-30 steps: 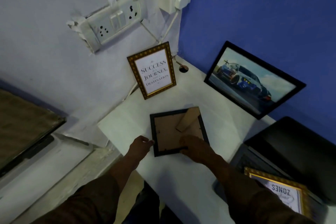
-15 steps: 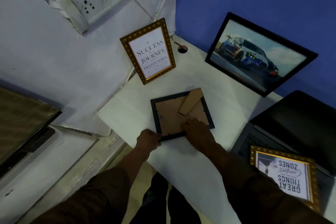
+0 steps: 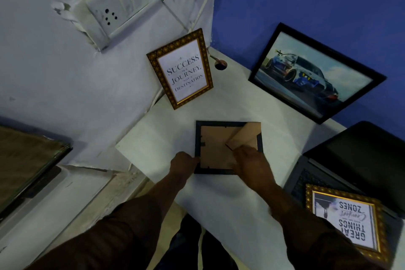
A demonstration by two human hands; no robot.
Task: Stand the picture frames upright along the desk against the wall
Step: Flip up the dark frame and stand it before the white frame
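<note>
A small black frame (image 3: 213,138) shows its brown back, its cardboard stand (image 3: 245,136) swung out; its near edge is raised off the white desk (image 3: 238,103). My left hand (image 3: 184,163) grips its lower left corner. My right hand (image 3: 252,161) holds its lower right part at the foot of the stand. A gold "Success" frame (image 3: 182,68) stands against the grey wall. A black car picture (image 3: 313,72) leans on the blue wall. A gold "Great Things" frame (image 3: 346,219) lies flat on the laptop.
An open dark laptop (image 3: 359,155) sits at the right of the desk. A cable hole (image 3: 221,65) is in the desk's corner. A switchboard (image 3: 118,9) and cables hang on the grey wall. The desk's left edge drops off beside a lower surface (image 3: 30,160).
My hands shifted from resting beside and on the flat frame to gripping its near corners and tipping it up; the frame also turned squarer to me. The head moved closer.
</note>
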